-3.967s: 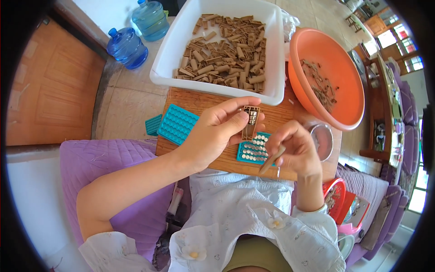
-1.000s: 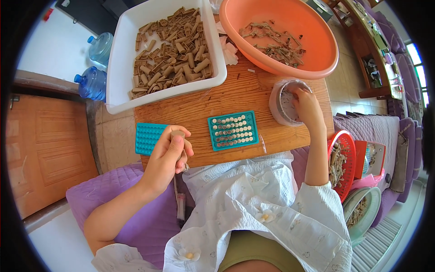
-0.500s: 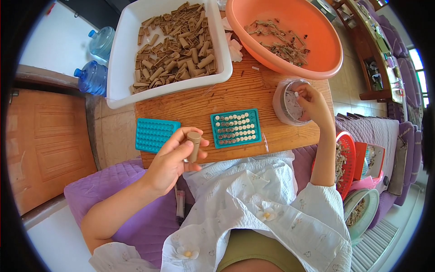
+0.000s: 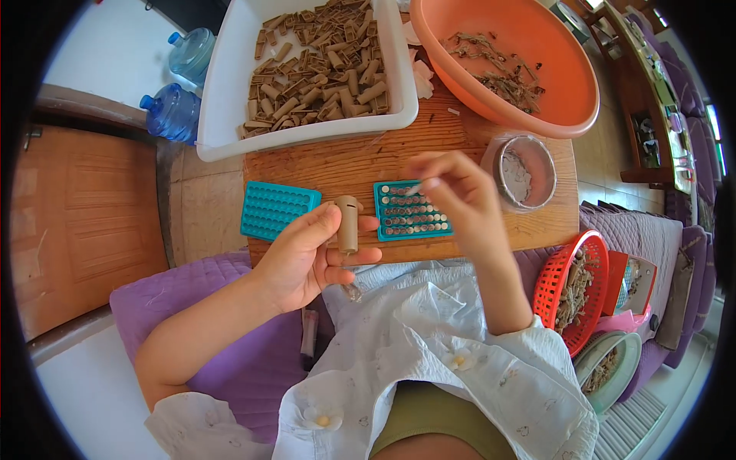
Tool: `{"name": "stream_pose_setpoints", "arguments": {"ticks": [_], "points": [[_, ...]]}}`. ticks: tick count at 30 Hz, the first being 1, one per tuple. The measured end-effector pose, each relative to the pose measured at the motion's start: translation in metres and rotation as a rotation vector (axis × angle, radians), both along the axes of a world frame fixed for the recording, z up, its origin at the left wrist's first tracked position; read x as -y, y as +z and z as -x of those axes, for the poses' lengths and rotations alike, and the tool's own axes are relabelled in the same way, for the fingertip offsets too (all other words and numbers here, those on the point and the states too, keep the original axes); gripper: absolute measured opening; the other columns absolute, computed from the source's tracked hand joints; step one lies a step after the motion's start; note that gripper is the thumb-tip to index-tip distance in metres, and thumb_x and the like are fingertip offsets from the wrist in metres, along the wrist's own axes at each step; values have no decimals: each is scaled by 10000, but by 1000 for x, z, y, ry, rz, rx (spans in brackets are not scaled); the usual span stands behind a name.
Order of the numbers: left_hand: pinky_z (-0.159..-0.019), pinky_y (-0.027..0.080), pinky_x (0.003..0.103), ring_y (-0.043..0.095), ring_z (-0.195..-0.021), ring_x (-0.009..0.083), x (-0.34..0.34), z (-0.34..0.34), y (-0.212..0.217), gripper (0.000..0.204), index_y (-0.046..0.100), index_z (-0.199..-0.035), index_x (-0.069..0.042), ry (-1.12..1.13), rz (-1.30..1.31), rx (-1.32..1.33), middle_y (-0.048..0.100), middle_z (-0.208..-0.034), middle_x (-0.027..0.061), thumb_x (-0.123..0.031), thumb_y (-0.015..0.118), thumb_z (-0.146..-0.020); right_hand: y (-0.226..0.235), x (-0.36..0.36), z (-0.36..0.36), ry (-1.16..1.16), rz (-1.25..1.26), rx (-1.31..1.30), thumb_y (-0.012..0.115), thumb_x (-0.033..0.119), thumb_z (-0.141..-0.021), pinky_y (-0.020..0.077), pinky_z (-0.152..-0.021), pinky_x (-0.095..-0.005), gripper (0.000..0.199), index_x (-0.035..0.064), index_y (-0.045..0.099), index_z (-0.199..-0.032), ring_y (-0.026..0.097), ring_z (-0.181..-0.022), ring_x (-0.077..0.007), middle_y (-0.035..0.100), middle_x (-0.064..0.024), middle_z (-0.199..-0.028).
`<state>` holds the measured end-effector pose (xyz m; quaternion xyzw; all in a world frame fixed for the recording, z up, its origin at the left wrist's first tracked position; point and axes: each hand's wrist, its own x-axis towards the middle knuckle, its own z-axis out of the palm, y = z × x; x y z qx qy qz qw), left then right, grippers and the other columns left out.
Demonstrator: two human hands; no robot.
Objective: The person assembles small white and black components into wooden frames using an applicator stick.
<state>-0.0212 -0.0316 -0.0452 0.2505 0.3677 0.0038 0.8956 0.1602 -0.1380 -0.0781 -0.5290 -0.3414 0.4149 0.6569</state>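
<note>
My left hand (image 4: 307, 253) is closed around a tan cylindrical tube (image 4: 348, 227), which stands nearly upright with a small slot showing near its top. Just below those fingers is a small clear piece (image 4: 352, 292) whose kind I cannot make out. My right hand (image 4: 464, 195), slightly blurred, pinches a small white piece (image 4: 414, 189) to the right of the tube. Beneath it, partly covered, lies a teal tray (image 4: 379, 230) with rows of small round discs, some silvery, some white. A second teal tray (image 4: 280, 210), with bare round pits, lies to its left.
A white bin (image 4: 222, 100) of tan tubes and an orange basin (image 4: 575, 107) with dried plant-like scraps stand at the back. A clear round container (image 4: 529, 201) sits at the table's right. Beyond the edge are a red basket (image 4: 548, 287) and a pale green basin (image 4: 613, 383).
My right hand has left the round container and moved left over the disc tray, carrying the small white piece. The tube in my left hand has turned, now showing its slot.
</note>
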Motion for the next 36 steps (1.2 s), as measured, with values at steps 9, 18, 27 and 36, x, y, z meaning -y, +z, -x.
{"name": "stream_pose_setpoints", "arguments": {"ticks": [9,18,27,36], "points": [[-541,543,257,618,-846,240,-1,3,3,327,403,-1137,-88,-29,-11,9,538,-1089,102,-324,354,-916,0,-14,54,-13,-13,-89,495,-23,-822,502,-718,-258,18,-25,491,-839,556,-899,-147,503,-122,-1044],[-564,521,247,617,-838,220,2,1,10,342,343,-1174,-68,-185,-225,13,515,-1122,110,-303,338,-925,0,-10,56,-143,-70,219,535,-68,-766,520,-641,-256,59,-33,500,-799,602,-749,-162,571,-126,-903],[-498,477,220,617,-768,184,2,1,7,329,360,-1161,-46,-199,-302,-36,525,-987,70,-279,339,-929,-3,-10,55,-110,-32,331,568,-66,-732,500,-608,-257,78,-20,522,-774,600,-721,-176,599,-114,-864],[-407,389,174,589,-636,116,4,2,-2,304,410,-1112,-17,-218,-315,-131,467,-759,17,-253,351,-929,-21,-12,51,90,77,240,508,-89,-779,517,-668,-251,53,-38,503,-789,591,-744,-144,585,-110,-900]]}}
